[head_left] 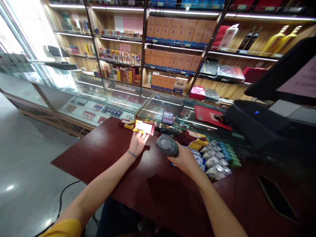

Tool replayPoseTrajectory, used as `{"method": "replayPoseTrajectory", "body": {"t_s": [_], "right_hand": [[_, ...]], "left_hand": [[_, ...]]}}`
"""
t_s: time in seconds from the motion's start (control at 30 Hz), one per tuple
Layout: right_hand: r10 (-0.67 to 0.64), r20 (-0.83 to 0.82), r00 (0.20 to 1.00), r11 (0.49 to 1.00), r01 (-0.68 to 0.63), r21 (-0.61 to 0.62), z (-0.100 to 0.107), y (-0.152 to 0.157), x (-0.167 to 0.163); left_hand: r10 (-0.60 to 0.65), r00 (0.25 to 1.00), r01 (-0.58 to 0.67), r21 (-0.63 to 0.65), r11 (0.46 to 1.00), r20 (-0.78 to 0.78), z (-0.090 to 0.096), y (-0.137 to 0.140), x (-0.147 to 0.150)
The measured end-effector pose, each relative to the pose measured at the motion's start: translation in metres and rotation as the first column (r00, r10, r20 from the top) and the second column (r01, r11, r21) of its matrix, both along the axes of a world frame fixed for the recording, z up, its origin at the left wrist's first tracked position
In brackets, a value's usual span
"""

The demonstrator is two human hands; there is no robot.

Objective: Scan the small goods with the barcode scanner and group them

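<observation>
My left hand [138,143] holds up a flat yellow and dark-red packet [144,127], its fingers beneath it. A bright patch of light lies across the packet's face. In my right hand [185,159] is a dark grey barcode scanner [167,144], its head turned toward the packet, with a gap between them. A small pile of similar packets [128,123] lies behind my left hand at the table's far edge. Beyond my right hand stands a stack of dark-red and yellow packets [194,139]. Blue and white packets [201,161] are partly hidden by that hand.
Several silver-topped items [217,161] stand right of my right hand, near a phone [277,197] on the dark-red table [98,148]. Behind runs a glass display counter [116,95] with a red folder [209,117]. A black monitor stand [259,121] rises at right.
</observation>
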State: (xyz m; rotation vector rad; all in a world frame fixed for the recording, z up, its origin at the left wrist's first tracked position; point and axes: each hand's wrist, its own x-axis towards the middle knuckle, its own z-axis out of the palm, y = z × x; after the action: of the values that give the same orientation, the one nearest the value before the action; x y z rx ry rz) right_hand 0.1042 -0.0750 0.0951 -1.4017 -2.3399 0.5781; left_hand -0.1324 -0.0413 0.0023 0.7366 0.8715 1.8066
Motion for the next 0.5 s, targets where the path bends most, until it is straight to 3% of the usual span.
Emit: {"method": "replayPoseTrajectory", "body": {"t_s": [0.1,0.27,0.5], "right_hand": [[-0.003,-0.076,0.997,1.000,0.002,-0.010,0.001,0.001,0.003],[-0.043,-0.189,0.981,0.999,0.047,0.021,0.009,0.006,0.018],[-0.157,-0.387,0.909,0.974,0.208,0.094,0.041,0.017,0.081]], "left_hand": [[-0.009,0.997,0.008,-0.006,1.000,-0.078,0.001,-0.001,0.002],[0.010,0.999,-0.010,-0.019,1.000,-0.032,0.004,0.003,0.007],[-0.081,0.989,0.095,0.115,0.989,-0.120,0.052,0.019,0.045]]}}
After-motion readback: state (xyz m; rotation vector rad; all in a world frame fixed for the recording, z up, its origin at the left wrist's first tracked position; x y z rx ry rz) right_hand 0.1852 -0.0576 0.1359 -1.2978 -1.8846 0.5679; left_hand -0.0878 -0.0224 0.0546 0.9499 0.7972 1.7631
